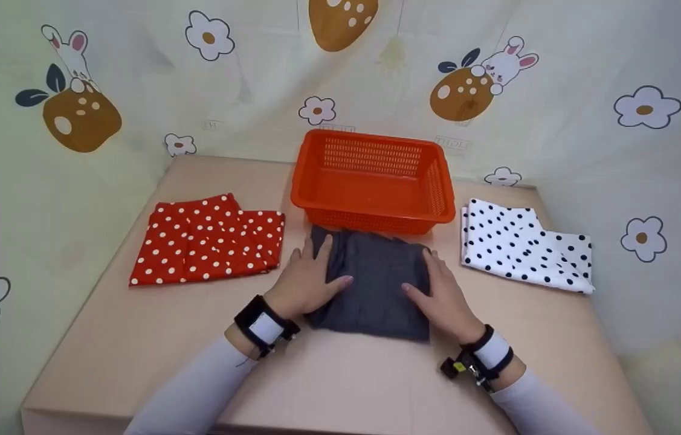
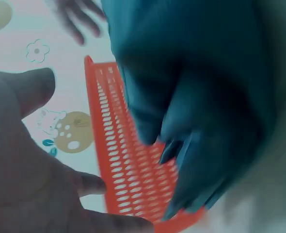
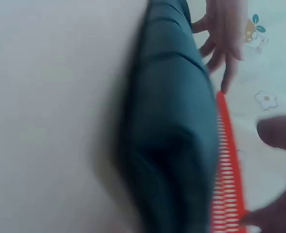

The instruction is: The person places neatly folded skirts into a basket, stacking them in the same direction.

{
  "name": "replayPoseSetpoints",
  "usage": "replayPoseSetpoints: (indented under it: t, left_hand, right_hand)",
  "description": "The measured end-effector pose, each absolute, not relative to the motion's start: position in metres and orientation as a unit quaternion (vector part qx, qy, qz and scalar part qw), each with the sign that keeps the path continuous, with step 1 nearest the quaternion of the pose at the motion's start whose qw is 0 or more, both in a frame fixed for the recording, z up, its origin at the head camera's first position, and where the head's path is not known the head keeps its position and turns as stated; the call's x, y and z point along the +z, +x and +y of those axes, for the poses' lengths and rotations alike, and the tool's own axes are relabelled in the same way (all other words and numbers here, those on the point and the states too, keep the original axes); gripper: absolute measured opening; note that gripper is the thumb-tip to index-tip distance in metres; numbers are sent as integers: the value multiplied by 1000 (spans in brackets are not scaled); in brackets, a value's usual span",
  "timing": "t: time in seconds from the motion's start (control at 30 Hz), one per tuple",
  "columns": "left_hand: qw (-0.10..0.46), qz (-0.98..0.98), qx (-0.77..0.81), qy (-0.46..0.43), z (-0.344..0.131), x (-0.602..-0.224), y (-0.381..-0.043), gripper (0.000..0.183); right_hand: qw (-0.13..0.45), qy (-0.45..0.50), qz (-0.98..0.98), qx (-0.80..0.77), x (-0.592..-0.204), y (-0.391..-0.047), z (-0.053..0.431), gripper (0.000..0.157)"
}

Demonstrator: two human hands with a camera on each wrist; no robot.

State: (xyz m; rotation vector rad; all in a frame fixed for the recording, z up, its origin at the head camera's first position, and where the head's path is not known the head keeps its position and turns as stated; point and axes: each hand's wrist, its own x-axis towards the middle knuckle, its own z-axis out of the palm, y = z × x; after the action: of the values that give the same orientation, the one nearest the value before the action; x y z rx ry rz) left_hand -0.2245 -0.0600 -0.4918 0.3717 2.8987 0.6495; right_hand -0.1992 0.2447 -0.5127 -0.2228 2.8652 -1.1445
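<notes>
A dark grey folded cloth garment lies on the table directly in front of the orange basket. My left hand rests at its left side, fingers spread and fairly straight, thumb over the top. At the right edge, my right hand touches the cloth with extended fingers, its thumb also lying on top. Both wrist views show the same garment as a thick, bluish, blurred bundle beside the hands. Whether any fingertips reach under the fabric is hidden.
A folded red cloth with white dots lies to the left. On the right is a folded white cloth with black dots. The slotted basket stands at the back of the beige table, near a patterned curtain.
</notes>
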Motion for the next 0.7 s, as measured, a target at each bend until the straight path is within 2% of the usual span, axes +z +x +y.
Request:
replayPoseSetpoints:
  t: [0.07, 0.2, 0.37, 0.6, 0.67, 0.7]
  left_hand:
    - [85, 958, 245, 121, -61, -497, -225, 101]
    - [73, 947, 295, 106, -65, -507, -226, 99]
    - [53, 928, 361, 68, -67, -510, -229, 93]
    - [38, 885, 464, 20, -67, -510, -236, 82]
    - [51, 868, 494, 9, -67, -512, -237, 83]
    - [61, 860, 507, 4, -67, -512, -237, 83]
  right_hand:
    - [20, -34, 898, -438, -518, -200, 244, 84]
    - [6, 38, 794, -606, -523, -200, 242, 74]
    - [45, 128, 647, -750, -518, -201, 246, 75]
    - [86, 186, 557, -805, -515, -208, 256, 70]
    - [96, 189, 551, -807, -516, -209, 259, 61]
    - [101, 190, 549, -808, -517, -209, 261, 50]
